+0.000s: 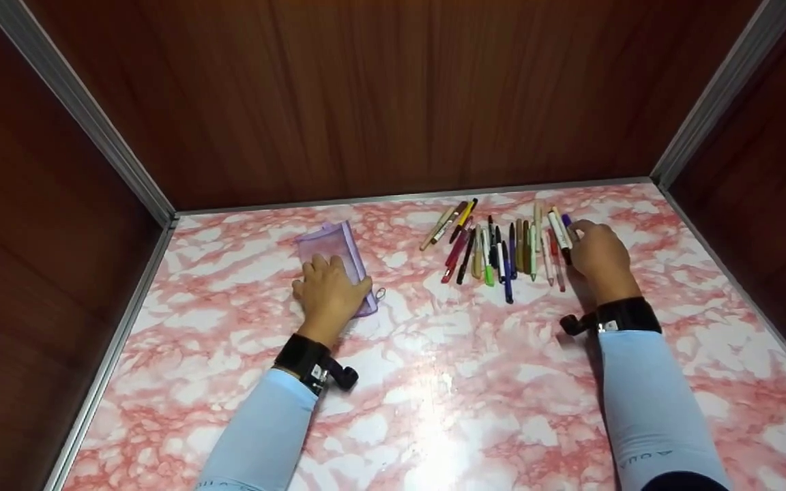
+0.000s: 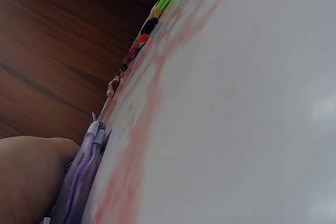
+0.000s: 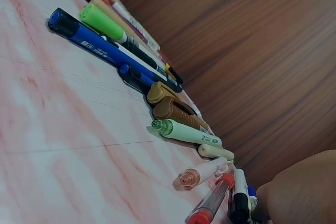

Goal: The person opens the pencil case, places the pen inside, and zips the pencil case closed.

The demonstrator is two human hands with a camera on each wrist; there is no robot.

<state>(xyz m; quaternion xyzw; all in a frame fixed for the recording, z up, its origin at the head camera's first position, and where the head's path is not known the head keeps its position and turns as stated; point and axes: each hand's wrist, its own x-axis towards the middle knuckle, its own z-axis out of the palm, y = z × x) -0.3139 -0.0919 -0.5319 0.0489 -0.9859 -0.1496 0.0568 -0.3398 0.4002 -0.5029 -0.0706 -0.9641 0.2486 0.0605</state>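
"While my left hand (image 1: 331, 292) rests with its fingers apart, the purple pouch (image 1: 328, 244) lies right under them; light, level pressure should stop it sliding."

"And rightward?"

"Pens (image 1: 512, 249) lie between my hands; past most of them, my right hand (image 1: 603, 256) is at a violet-capped marker (image 1: 566, 219). Whether those fingers pinch it, I cannot tell."

"What's in the way?"

"A white marker (image 1: 557, 228), just left of those fingertips, could crowd the grasp."
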